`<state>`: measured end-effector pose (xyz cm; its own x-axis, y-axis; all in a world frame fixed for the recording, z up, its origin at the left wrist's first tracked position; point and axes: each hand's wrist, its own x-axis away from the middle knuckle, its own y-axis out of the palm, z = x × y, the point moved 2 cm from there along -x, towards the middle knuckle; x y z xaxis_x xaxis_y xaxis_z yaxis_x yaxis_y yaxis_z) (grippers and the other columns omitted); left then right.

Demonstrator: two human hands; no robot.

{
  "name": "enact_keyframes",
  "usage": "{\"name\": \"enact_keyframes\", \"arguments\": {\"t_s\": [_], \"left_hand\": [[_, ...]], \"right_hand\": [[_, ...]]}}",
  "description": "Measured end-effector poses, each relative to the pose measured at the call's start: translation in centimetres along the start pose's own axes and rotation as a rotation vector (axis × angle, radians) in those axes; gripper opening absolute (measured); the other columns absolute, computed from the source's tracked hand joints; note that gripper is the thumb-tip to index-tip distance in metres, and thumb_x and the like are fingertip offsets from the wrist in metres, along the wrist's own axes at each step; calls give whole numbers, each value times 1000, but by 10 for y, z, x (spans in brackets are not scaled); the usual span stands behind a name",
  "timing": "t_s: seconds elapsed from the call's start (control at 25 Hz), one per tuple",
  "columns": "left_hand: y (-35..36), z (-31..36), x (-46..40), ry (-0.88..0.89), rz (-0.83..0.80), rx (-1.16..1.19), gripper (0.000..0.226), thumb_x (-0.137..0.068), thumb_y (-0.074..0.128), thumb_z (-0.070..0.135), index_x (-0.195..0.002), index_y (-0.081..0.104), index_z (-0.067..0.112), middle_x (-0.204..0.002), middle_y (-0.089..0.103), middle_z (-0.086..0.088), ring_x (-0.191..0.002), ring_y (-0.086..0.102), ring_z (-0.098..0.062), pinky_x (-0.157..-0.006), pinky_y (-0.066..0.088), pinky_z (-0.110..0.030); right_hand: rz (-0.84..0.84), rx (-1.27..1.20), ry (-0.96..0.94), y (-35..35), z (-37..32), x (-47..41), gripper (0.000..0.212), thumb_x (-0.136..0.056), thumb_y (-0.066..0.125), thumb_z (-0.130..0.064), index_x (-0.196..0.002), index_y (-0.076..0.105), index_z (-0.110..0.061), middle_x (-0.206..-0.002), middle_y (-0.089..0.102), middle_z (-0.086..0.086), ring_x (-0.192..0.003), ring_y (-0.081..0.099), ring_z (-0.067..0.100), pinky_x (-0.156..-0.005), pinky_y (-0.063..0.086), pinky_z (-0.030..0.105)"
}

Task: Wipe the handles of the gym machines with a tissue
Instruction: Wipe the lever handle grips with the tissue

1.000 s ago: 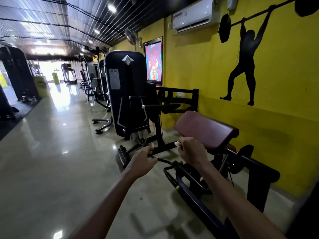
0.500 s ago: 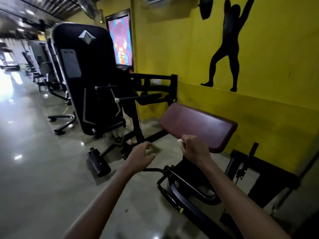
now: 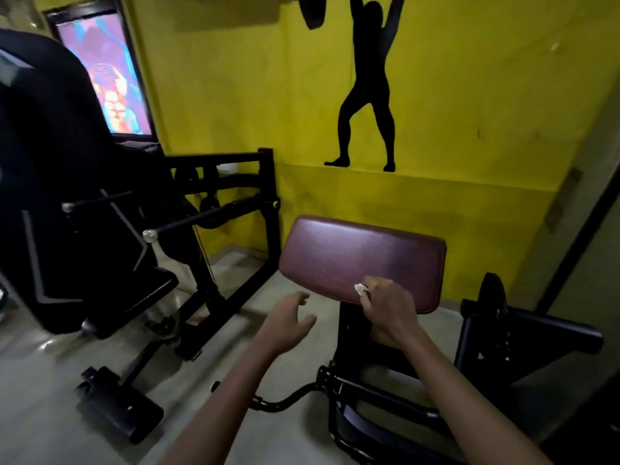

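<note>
My right hand (image 3: 385, 307) pinches a small crumpled white tissue (image 3: 361, 289) against the near edge of the maroon arm pad (image 3: 362, 260) of a curl machine. Left of the pad, my left hand (image 3: 288, 318) hovers in the air with fingers loosely spread, holding nothing. Below both forearms runs the machine's black curved handle bar (image 3: 285, 402). A second machine stands at the left, with two thin black handle bars (image 3: 188, 220) ending in chrome caps.
The large black weight-stack shroud (image 3: 50, 162) fills the left side. A black frame (image 3: 523, 337) stands right of the pad. The yellow wall (image 3: 469, 95) with a black weightlifter silhouette is close behind. A black foot roller (image 3: 117, 404) lies on the shiny floor.
The view has swung right and down toward the pad. My left hand let go of the handle and lifted away, opening. My right hand moved up with the tissue onto the pad's edge.
</note>
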<state>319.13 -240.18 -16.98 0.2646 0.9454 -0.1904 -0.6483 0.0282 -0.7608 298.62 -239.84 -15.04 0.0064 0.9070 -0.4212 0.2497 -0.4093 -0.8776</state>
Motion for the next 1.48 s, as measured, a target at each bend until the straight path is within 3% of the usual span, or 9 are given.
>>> {"name": "enact_keyframes", "arguments": {"t_s": [0.28,0.4,0.6,0.88,1.0,1.16,1.36,1.48], "left_hand": [[-2,-64,-84,104,-135,46,49,-85,64,26,-129,52,8,-124,60,-8,-115,55,-18,-93,35,-19],[1,-85,-122,181,-204,50,59,-79,56,41,-128,53,7,-122,60,-6,-114,56,-18,-89,32,-13],[22,-96,-174,363,-344,91,52,-84,60,30,-129,53,6,-126,59,-8,-117,55,-19,-92,35,-17],[56,-110,-217,671,-609,185,49,-91,60,24,-136,47,9,-135,52,-5,-124,48,-15,-95,34,-16],[76,-113,-220,744,-736,198,48,-92,58,23,-136,46,9,-135,52,-5,-123,48,-14,-94,33,-15],[112,-102,-207,837,-909,252,49,-92,58,25,-137,46,10,-136,51,-4,-125,47,-15,-98,37,-21],[159,-94,-186,922,-1057,273,50,-93,57,24,-138,45,7,-138,49,-7,-128,46,-19,-98,34,-20],[189,-100,-179,947,-1127,278,53,-89,55,33,-134,48,7,-131,52,-7,-120,49,-18,-92,34,-19]], "right_hand": [[47,23,204,55,5,-64,16,-91,51,-26,-84,56,-12,-91,66,6,-89,63,31,-62,42,32],[44,39,286,72,3,-79,12,-89,52,-22,-83,55,-12,-90,65,5,-86,62,30,-59,37,30],[86,116,464,83,7,-81,15,-91,50,-22,-78,50,-14,-84,63,5,-81,62,28,-58,31,28],[175,193,848,103,-17,-38,18,-91,49,-15,-73,46,-14,-75,60,9,-68,60,29,-53,32,27],[204,258,988,106,-32,-9,13,-92,49,-14,-83,55,-8,-79,61,9,-72,60,27,-54,30,26],[183,348,1169,113,-44,28,23,-99,39,-22,-100,57,-7,-95,62,7,-88,61,25,-61,33,28],[282,330,1357,137,-36,75,24,-98,42,-22,-93,59,-5,-94,64,14,-86,62,33,-67,44,34],[272,366,1408,158,-33,102,18,-95,49,-19,-98,64,-9,-93,64,15,-82,63,36,-66,47,36]]}}
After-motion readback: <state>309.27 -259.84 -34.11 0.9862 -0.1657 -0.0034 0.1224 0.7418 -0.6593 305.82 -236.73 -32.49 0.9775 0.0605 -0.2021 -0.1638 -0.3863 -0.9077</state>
